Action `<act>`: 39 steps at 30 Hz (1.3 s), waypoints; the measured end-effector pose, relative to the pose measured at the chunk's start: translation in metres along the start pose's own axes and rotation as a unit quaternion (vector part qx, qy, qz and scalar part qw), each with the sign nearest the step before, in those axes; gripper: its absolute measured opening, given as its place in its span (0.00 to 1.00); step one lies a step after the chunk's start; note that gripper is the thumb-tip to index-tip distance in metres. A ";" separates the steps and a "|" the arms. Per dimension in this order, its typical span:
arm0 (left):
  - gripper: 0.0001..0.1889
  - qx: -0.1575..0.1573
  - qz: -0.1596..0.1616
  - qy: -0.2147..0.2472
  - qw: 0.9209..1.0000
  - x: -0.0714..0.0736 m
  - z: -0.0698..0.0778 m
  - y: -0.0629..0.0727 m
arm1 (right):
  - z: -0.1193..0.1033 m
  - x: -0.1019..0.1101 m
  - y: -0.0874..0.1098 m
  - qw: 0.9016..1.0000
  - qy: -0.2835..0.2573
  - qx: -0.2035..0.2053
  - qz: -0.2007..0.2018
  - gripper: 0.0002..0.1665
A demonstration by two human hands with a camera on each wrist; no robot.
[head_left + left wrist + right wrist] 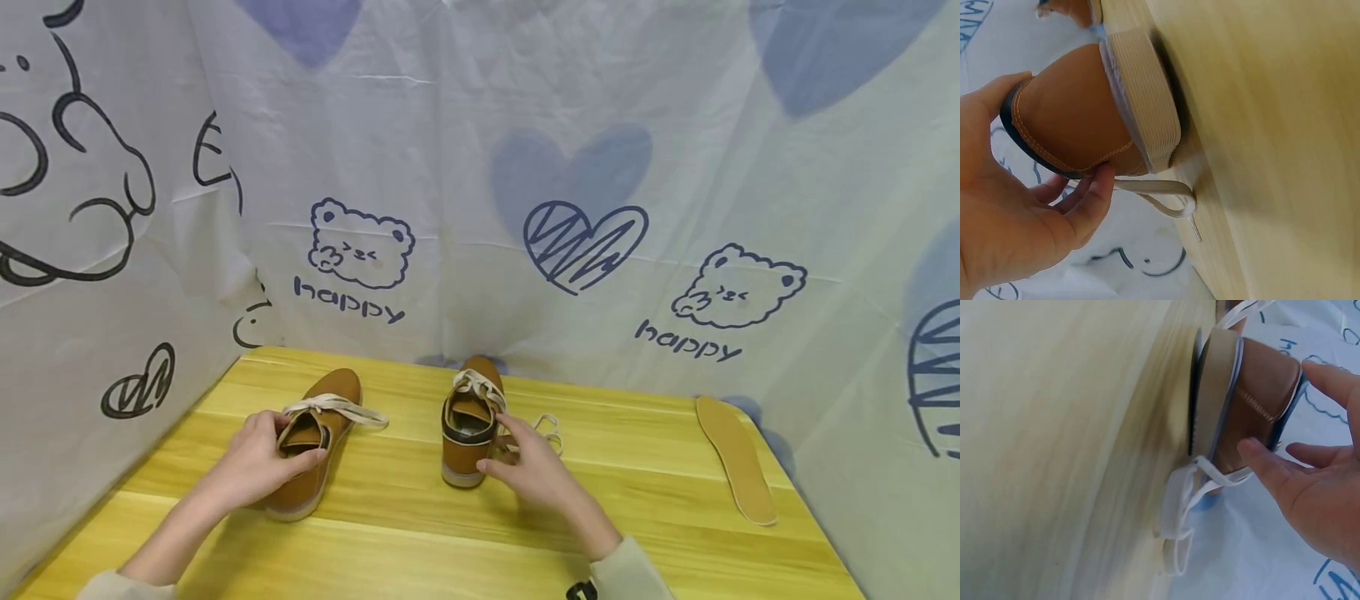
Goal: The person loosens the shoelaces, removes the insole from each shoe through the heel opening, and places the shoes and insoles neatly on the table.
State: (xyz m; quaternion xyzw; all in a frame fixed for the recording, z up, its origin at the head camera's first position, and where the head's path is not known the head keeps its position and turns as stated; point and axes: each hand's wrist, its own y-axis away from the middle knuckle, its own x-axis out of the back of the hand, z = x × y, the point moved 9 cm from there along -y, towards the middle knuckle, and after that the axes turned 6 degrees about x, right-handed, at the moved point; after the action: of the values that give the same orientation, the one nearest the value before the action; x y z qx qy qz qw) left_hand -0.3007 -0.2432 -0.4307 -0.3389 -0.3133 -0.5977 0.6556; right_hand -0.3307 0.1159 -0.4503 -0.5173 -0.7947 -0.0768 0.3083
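Note:
Two brown lace-up shoes with pale laces stand on the wooden table, toes pointing away. My left hand [258,458] holds the left shoe [341,387] around its opening, thumb on one side of the dark collar and fingers on the other. From the left wrist view, that shoe's heel [1066,106] and ribbed pale sole [1144,94] face the camera. Beside the right shoe [461,458] is my right hand [532,462], its thumb by the heel and its fairly straight fingers at the side. Fingertips [1250,449] overlap the brown upper [1260,381] in the right wrist view.
A tan insole [738,462] lies by itself near the table's right edge. The right shoe's loose lace [553,433] trails onto the tabletop. White cloth with hearts and bear drawings [450,167] hangs behind and along both sides of the yellow wooden table [390,550].

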 end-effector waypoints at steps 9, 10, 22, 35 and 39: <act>0.53 0.002 -0.063 -0.016 0.998 -0.023 0.029 0.009 | -0.035 0.007 0.007 0.996 0.027 0.053 0.068 0.43; 0.53 0.002 -0.066 -0.016 0.998 -0.025 0.032 0.011 | -0.039 0.006 0.008 0.995 0.029 0.060 0.070 0.42; 0.55 -0.003 -0.084 -0.034 0.996 -0.046 0.064 0.027 | -0.074 -0.028 0.011 0.994 0.021 0.109 -0.008 0.41; 0.44 -0.020 -0.126 0.025 0.991 -0.058 0.087 0.045 | -0.072 -0.069 0.010 0.991 0.066 0.080 -0.083 0.47; 0.38 -0.028 -0.161 0.064 0.984 -0.064 0.092 0.049 | -0.070 -0.075 0.008 0.990 0.097 0.069 -0.081 0.51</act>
State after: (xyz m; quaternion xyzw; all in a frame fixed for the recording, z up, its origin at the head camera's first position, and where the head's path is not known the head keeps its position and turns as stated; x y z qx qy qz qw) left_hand -0.2582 -0.1283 -0.4333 -0.2633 -0.3047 -0.7243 0.5596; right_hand -0.2742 0.0310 -0.4386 -0.4193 -0.8036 -0.0964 0.4112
